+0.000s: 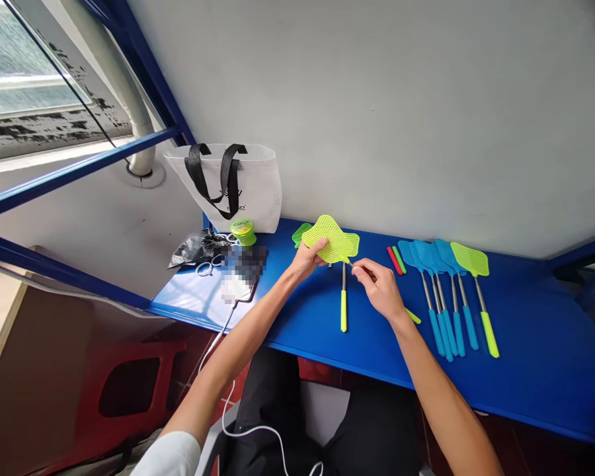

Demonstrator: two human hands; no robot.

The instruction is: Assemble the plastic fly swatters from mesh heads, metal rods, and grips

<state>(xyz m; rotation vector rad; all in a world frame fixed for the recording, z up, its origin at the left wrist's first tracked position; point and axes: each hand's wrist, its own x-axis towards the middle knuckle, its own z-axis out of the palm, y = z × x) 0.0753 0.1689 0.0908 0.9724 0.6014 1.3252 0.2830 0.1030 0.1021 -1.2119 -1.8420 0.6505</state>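
Forearms, left hand, right hand gripping perforated lime-green fly swatter

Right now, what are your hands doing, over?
Left hand gripping lime-green fly swatter head. Right hand pinching its metal shaft. Blue swatters lie rightward.
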